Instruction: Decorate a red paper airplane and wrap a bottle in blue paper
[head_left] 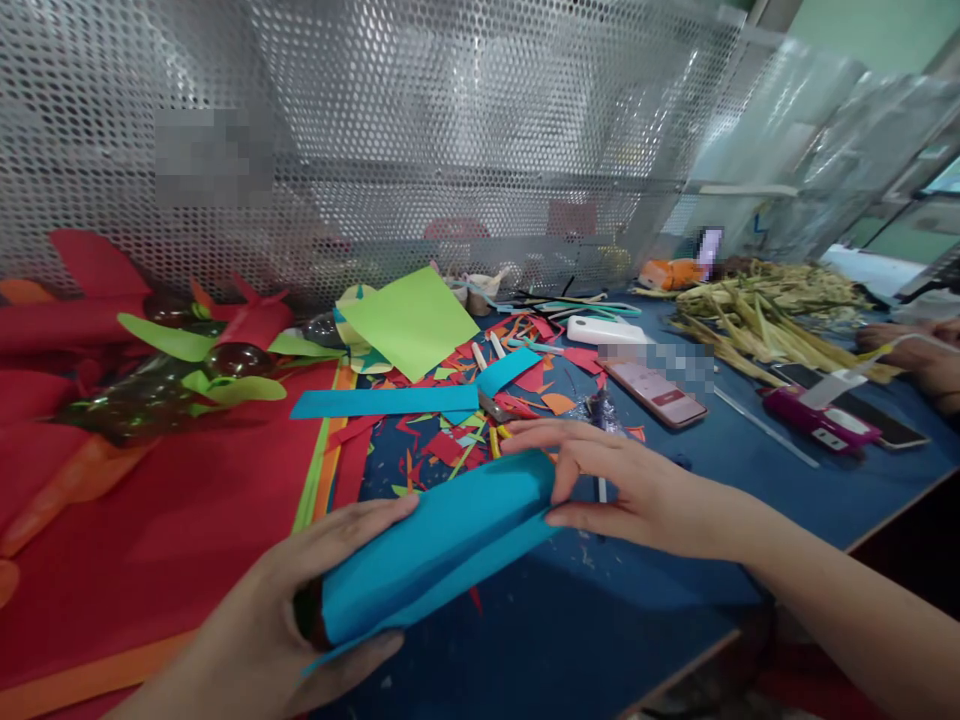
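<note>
A sheet of blue paper (442, 530) is wrapped around a dark bottle-like object, which shows only at its near left end. My left hand (300, 600) grips that end, thumb on top and fingers beneath. At the far right end, my right hand (622, 490) is closed on the paper, thumb at its loose lower edge and fingers over the top. Just behind lie blue paper strips (382, 402) and scissors with yellow handles (495, 440), partly hidden.
Left, dark bottles (135, 395) dressed in red and green paper lie on red sheets (187, 530). Paper scraps (450, 450) and a green square (409, 322) are behind. Rightward are a phone (656, 390), a purple power strip (821, 420), dried husks (780, 320) and another person's hand (915, 355).
</note>
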